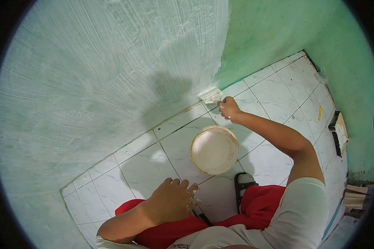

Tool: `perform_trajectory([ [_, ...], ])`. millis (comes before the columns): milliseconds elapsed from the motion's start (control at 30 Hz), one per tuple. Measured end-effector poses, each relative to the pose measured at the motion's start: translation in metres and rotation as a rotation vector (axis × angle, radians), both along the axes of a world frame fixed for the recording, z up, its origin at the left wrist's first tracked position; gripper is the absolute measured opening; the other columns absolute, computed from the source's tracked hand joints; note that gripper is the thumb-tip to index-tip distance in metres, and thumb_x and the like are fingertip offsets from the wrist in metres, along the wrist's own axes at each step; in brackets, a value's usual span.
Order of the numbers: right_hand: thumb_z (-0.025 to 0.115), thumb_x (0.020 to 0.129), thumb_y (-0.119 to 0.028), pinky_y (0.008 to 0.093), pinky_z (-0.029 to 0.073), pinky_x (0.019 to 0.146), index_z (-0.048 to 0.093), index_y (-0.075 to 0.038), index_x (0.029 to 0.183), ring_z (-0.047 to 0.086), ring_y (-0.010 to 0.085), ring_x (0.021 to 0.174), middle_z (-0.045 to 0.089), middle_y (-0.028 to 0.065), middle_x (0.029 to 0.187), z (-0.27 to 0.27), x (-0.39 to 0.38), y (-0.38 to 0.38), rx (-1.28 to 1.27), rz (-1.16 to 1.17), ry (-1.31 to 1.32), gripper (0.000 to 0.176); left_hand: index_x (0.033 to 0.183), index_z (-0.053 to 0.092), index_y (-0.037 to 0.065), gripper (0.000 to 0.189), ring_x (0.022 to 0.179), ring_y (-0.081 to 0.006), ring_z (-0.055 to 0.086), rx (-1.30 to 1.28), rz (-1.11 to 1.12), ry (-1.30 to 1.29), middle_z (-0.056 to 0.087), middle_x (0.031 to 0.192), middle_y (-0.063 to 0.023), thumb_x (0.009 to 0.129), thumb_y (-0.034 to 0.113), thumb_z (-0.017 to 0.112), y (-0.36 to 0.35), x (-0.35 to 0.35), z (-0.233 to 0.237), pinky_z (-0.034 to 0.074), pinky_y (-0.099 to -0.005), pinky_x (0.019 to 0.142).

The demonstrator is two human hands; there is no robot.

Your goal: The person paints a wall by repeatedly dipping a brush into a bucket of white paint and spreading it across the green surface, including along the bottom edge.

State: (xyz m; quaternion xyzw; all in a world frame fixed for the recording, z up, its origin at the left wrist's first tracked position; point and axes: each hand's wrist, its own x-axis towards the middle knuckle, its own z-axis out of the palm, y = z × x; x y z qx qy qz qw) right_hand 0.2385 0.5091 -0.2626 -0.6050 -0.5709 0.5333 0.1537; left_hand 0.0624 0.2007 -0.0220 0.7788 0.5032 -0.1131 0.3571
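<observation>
The right hand (230, 108) is clenched around the handle of a flat, wide paintbrush (210, 95), whose white-loaded bristles press the wall (91, 83) just above its bottom edge, where streaky pale strokes meet bare green plaster. A round bucket (214, 150) of smooth white paint stands on the glossy marbled floor tiles (274, 87), near the wall. The paint-flecked left hand (170, 201) rests on a red-clad knee (162, 236), fingers curled; its grip cannot be told.

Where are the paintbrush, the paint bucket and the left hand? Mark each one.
paintbrush (210, 95), head view, on its bristle end.
paint bucket (193, 150), head view, on its left rim.
left hand (172, 201), head view, on the hand's back.
</observation>
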Motion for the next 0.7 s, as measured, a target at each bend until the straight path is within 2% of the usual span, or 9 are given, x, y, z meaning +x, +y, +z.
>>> perform_trajectory([
  [67,0.062,0.092,-0.020,0.0405,0.044,0.041,0.056,0.014,0.099,0.063,0.0248,0.057,0.065,0.0206,0.076,0.012,0.007,-0.009,-0.068,-0.010,0.060,0.034,0.125,0.060,-0.001,0.046,0.103,-0.0367,0.065,0.003,-0.001,0.003,0.066,0.109,-0.0197,0.099,0.037,0.057,0.000,0.001,0.000,0.049,-0.0447,0.094],
  [133,0.058,0.089,-0.014,0.0320,0.033,0.033,0.052,0.003,0.075,0.045,0.0142,0.041,0.051,0.0074,0.059,0.012,0.011,-0.013,-0.083,-0.056,0.079,0.023,0.125,0.060,-0.001,0.046,0.103,-0.0367,0.065,0.008,-0.021,0.019,0.066,0.109,-0.0198,0.099,0.037,0.057,0.001,0.001,0.001,0.049,-0.0448,0.095],
  [167,0.058,0.089,-0.014,0.0320,0.033,0.033,0.052,0.003,0.075,0.045,0.0142,0.041,0.051,0.0074,0.059,0.007,0.011,-0.011,-0.082,-0.058,0.082,0.023,0.125,0.060,-0.001,0.046,0.103,-0.0367,0.065,0.009,-0.024,0.021,0.066,0.109,-0.0198,0.099,0.037,0.057,0.002,0.001,0.001,0.049,-0.0448,0.095],
  [233,0.061,0.092,-0.020,0.0389,0.045,0.039,0.056,0.013,0.099,0.060,0.0234,0.051,0.064,0.0189,0.073,-0.014,0.010,-0.004,-0.029,-0.015,-0.067,0.034,0.125,0.060,-0.001,0.047,0.103,-0.0369,0.065,0.031,-0.015,0.003,0.066,0.109,-0.0200,0.099,0.038,0.056,0.001,0.001,-0.002,0.049,-0.0449,0.094],
  [467,0.064,0.088,-0.020,0.0411,0.051,0.044,0.061,0.012,0.094,0.066,0.0288,0.057,0.068,0.0227,0.078,-0.021,-0.005,0.020,-0.090,-0.047,-0.148,0.032,0.125,0.059,0.000,0.047,0.104,-0.0372,0.065,0.001,-0.031,0.029,0.066,0.109,-0.0202,0.100,0.039,0.055,0.003,0.001,-0.003,0.049,-0.0449,0.095],
  [500,0.061,0.088,-0.017,0.0381,0.043,0.039,0.058,0.008,0.080,0.056,0.0220,0.049,0.061,0.0161,0.068,-0.020,-0.008,0.020,-0.013,-0.069,-0.142,0.026,0.125,0.059,0.000,0.047,0.104,-0.0372,0.065,0.005,-0.034,0.024,0.067,0.108,-0.0202,0.100,0.039,0.055,0.002,0.000,-0.005,0.049,-0.0449,0.095],
  [533,0.059,0.089,-0.014,0.0350,0.034,0.034,0.054,0.003,0.066,0.047,0.0152,0.041,0.055,0.0095,0.057,-0.019,-0.009,0.021,0.063,-0.092,-0.136,0.029,0.125,0.059,0.000,0.046,0.104,-0.0372,0.065,0.008,-0.038,0.018,0.067,0.108,-0.0202,0.100,0.038,0.055,0.002,0.000,-0.006,0.049,-0.0449,0.095],
  [667,0.060,0.089,-0.015,0.0355,0.036,0.036,0.056,0.006,0.071,0.049,0.0148,0.042,0.055,0.0104,0.058,-0.017,0.003,0.045,0.074,-0.030,-0.121,0.028,0.126,0.059,0.000,0.047,0.104,-0.0373,0.065,-0.005,-0.025,0.017,0.067,0.108,-0.0201,0.100,0.038,0.056,0.004,0.003,-0.002,0.049,-0.0450,0.094],
  [700,0.063,0.087,-0.017,0.0375,0.042,0.041,0.059,0.008,0.077,0.056,0.0197,0.047,0.061,0.0151,0.065,-0.019,0.012,0.051,0.088,-0.015,-0.097,0.026,0.126,0.060,0.000,0.047,0.104,-0.0372,0.065,-0.005,-0.024,0.013,0.067,0.108,-0.0204,0.100,0.038,0.055,0.004,0.004,-0.002,0.049,-0.0449,0.095],
])
